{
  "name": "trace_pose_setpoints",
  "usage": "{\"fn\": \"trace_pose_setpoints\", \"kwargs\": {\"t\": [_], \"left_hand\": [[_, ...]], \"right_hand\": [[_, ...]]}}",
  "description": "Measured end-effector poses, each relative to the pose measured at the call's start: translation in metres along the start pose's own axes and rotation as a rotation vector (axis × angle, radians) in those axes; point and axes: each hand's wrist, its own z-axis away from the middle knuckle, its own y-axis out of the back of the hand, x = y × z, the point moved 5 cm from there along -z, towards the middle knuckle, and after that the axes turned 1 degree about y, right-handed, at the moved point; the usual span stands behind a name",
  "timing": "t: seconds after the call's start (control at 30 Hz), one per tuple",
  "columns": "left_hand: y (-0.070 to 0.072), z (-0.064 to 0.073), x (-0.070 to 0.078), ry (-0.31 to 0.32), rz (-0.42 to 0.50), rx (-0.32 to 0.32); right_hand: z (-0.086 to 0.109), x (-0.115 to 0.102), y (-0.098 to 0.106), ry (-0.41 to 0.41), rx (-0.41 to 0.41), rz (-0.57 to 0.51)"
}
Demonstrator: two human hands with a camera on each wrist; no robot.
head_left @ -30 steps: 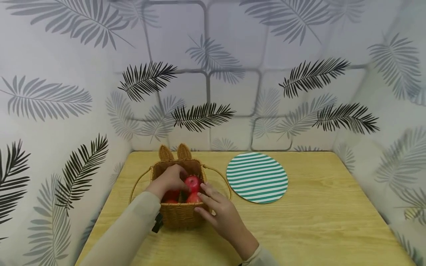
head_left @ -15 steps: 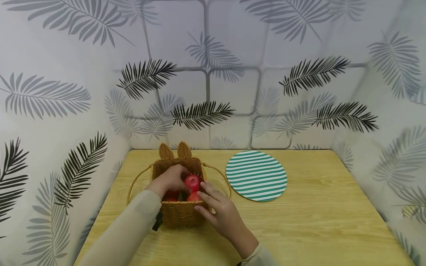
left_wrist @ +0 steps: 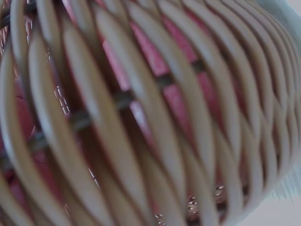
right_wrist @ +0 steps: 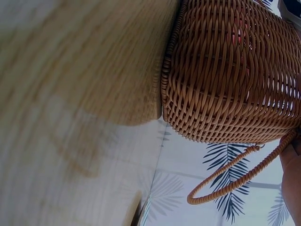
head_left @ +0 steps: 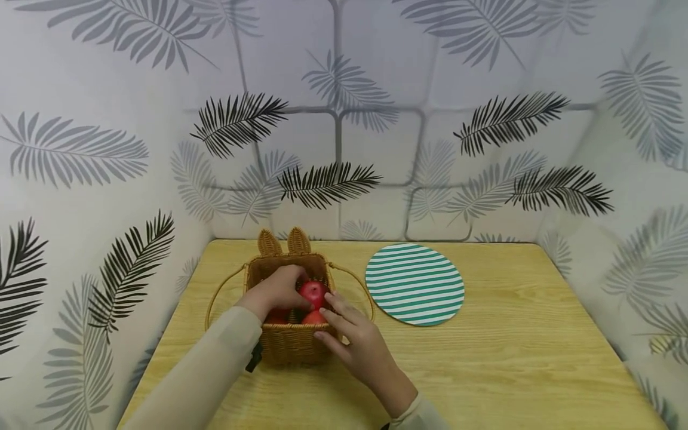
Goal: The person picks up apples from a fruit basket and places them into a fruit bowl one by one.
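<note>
"Basket (head_left: 295, 349) on the bench (head_left: 510, 346), left of centre as we look down, agreed?"

"Agreed. Two ears (head_left: 298, 241) stand up at its back, and a handle (head_left: 368, 295) loops out on the right, just beside the striped mat (head_left: 415, 285)."

"What do we see the left hand (head_left: 279, 289) doing?"

"It reaches inside from the left, fingers and thumb curled round the upper apple (head_left: 315, 291), which sits near the right wall."

"And the right hand (head_left: 357, 340)?"

"Fingers extended, not clenched, resting at the front right corner: thumb outside, fingertips over the edge by the apples. The front apple (head_left: 314, 318) is just inside the front wall."

"We also notice a red patch (head_left: 276, 321) further left."

"Probably another apple, but the left hand and the wall cover too much for us to be sure."
</note>
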Motion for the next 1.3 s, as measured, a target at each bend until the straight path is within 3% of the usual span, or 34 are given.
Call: {"fn": "trace_pose_setpoints", "kwargs": {"t": [0.4,0.73,1.3], "left_hand": [[-0.002,-0.001,0.01,-0.073,-0.003,-0.055],[-0.006,-0.004,0.003,-0.03,-0.052,-0.077],[0.006,-0.002,0.005,-0.061,-0.025,0.05]], "right_hand": [[0.0,0.001,-0.001,0.013,0.028,-0.006],[0.001,0.002,-0.002,0.0,0.014,-0.012],[0.002,0.003,-0.001,0.012,0.015,-0.026]]}}
